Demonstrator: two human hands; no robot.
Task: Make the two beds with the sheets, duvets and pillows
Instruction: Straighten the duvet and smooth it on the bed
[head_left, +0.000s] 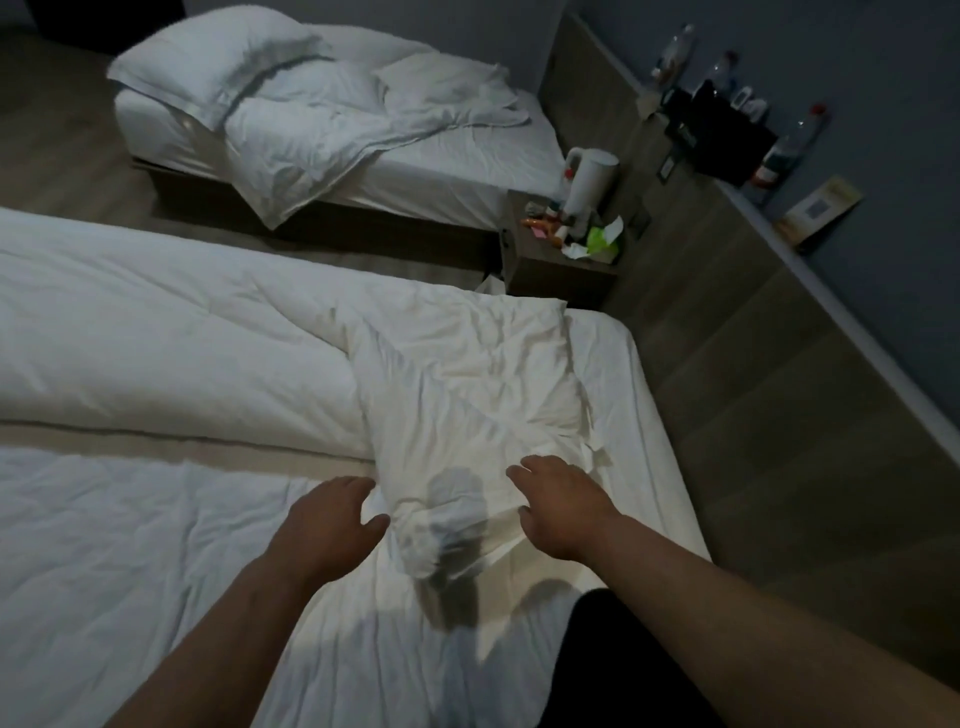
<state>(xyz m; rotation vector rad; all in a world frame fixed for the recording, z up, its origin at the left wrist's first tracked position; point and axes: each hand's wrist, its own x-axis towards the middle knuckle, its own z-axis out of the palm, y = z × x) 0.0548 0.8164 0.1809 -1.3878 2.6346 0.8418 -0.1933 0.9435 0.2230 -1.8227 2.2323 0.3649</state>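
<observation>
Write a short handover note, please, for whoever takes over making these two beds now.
Left hand and right hand: both open, holding nothing, at the near end of the pillow on the near bed. Its duvet lies left of the pillow.
Far bed: rumpled duvet hangs over the side, two pillows loose on top.
Neither bed is finished.
Left: place this pillow, smooth the near bed, make the far bed.

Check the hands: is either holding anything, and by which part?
Nothing is held. The left hand and right hand are both open, reaching at the near end of the pillow; no fingers curl round it.
</observation>
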